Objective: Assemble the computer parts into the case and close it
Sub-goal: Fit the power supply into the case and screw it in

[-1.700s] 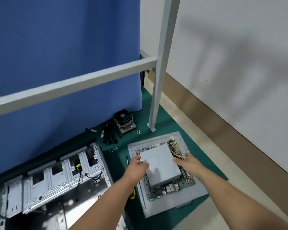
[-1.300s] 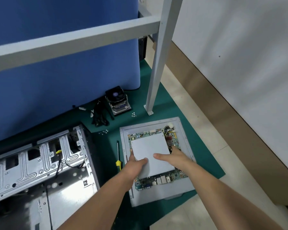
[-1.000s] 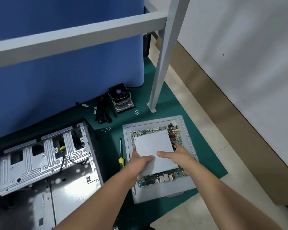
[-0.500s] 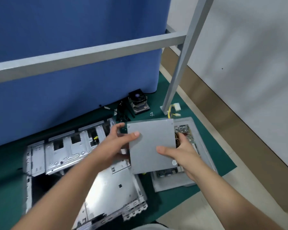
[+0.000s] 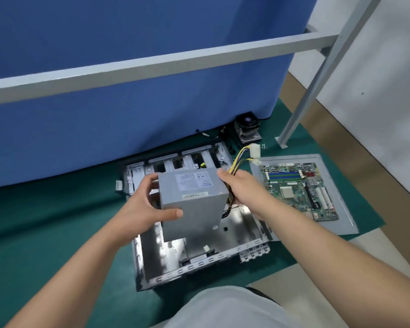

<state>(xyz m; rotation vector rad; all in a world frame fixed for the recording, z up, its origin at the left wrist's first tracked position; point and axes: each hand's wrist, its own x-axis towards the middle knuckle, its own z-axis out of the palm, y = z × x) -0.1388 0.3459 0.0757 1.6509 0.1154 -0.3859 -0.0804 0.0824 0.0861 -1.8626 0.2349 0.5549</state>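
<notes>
Left hand (image 5: pixel 142 209) and right hand (image 5: pixel 240 189) are both grasping the power supply (image 5: pixel 194 204) above the open case (image 5: pixel 199 252); the motherboard (image 5: pixel 298 188), right of the hands, is awaiting install.

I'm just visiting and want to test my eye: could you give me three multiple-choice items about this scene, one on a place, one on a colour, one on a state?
1. Where is the grey metal power supply box?
A. above the open metal computer case
B. on the motherboard
C. beside the fan

2. What colour is the floor mat?
A. red
B. green
C. white

3. How is the box held?
A. left hand only
B. lying free
C. both hands, with the right hand

Answers: 1 A, case lies beneath it; 2 B, mat looks dark green; 3 C, a hand grips each side.
</notes>
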